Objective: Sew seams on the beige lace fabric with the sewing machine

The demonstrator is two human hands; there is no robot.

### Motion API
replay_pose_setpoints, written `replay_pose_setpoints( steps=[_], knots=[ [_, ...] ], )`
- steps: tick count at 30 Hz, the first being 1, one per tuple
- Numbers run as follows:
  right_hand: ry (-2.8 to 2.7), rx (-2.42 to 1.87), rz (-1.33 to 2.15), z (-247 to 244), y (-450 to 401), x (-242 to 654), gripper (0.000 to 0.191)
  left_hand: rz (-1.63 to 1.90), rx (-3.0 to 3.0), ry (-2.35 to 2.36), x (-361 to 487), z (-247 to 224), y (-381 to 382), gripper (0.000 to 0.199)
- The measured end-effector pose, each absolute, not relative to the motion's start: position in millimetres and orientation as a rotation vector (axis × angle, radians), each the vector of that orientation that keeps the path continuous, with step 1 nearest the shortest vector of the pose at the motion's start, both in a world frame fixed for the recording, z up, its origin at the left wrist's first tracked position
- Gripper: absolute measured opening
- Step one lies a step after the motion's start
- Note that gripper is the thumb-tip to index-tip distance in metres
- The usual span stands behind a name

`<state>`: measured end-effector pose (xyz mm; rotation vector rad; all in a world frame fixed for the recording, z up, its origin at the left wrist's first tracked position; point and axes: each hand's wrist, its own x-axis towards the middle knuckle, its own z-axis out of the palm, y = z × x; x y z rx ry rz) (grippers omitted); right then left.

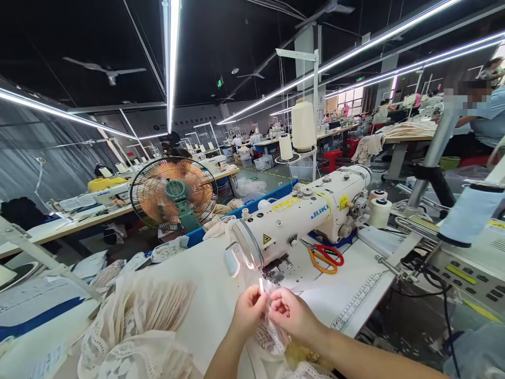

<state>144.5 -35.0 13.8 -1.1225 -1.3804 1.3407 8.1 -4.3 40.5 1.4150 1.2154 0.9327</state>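
In front of the needle area of a white sewing machine [288, 216], my two hands are close together. My left hand [250, 308] pinches a narrow white strip of fabric [261, 287], whose end sticks up above the fingers. Beside it, my right hand [290, 311] has its fingers curled in against the same light fabric. Below both hands hangs white lace fabric [270, 337], running down toward my lap. The exact grip of the right fingertips is partly hidden.
Red and orange-handled scissors [324, 257] lie right of the needle. A heap of cream lace pieces [138, 321] covers the table's left side. Thread cones [303, 126] stand behind the machine. A fan [173, 192] is beyond the table, and a person [487, 121] sits at far right.
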Motion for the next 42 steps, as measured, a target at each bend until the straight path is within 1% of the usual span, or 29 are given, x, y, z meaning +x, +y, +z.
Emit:
replay_pose_setpoints(
  steps=[4, 7, 11, 14, 17, 20, 22, 26, 30, 33, 35, 37, 39, 42],
  knots=[
    [-1.482, -1.194, 1.279, 16.0, -46.7, 158.8, 0.02, 0.88, 1.478, 1.197, 19.1, 41.5, -12.6, 0.034],
    [-1.467, -1.182, 1.309, 15.2, -49.5, 161.4, 0.018, 0.858, 1.52, 1.194, 22.9, 41.1, -16.8, 0.039],
    [-1.291, -1.116, 1.454, 15.1, -53.8, 162.8, 0.021, 0.859, 1.624, 1.276, 24.0, 38.8, -19.3, 0.044],
    [-1.159, -1.081, 1.577, 17.0, -61.9, 166.9, 0.019, 0.817, 1.939, 1.479, 24.4, 38.4, -22.6, 0.038],
    [-1.1, -1.081, 1.62, 16.2, -70.2, 173.8, 0.015, 0.623, 2.383, 1.666, 27.9, 39.4, -29.7, 0.023],
    [-1.096, -1.11, 1.62, 10.9, -73.9, 181.4, 0.014, 0.315, 2.592, 1.768, 33.8, 38.3, -37.9, 0.024],
    [-1.113, -1.136, 1.635, 7.7, -74.3, 186.1, 0.016, 0.141, 2.654, 1.75, 37.1, 36.0, -41.6, 0.021],
    [-1.162, -1.202, 1.686, 7.8, -76.4, 195.3, 0.023, -0.082, 2.854, 1.63, 40.7, 34.6, -43.0, 0.02],
    [-1.316, -1.282, 1.68, 10.9, -84.4, 206.5, 0.019, -0.191, 2.961, 1.48, 43.9, 41.0, -41.4, 0.024],
    [-1.421, -1.332, 1.589, 13.8, -90.6, 214.5, 0.013, -0.158, 2.82, 1.515, 44.9, 47.3, -40.3, 0.028],
    [-1.48, -1.365, 1.571, 17.2, -93.5, 218.1, 0.013, -0.11, 2.696, 1.553, 43.9, 51.0, -40.0, 0.027],
    [-1.516, -1.367, 1.585, 20.8, -95.6, 219.6, 0.015, -0.061, 2.599, 1.6, 42.1, 53.0, -38.9, 0.024],
    [-1.534, -1.329, 1.616, 22.4, -97.6, 218.2, 0.023, 0.012, 2.544, 1.662, 40.1, 51.9, -36.2, 0.026],
    [-1.512, -1.244, 1.705, 19.2, -102.7, 210.4, 0.048, 0.131, 2.524, 1.722, 37.6, 44.3, -29.6, 0.032]
  ],
)
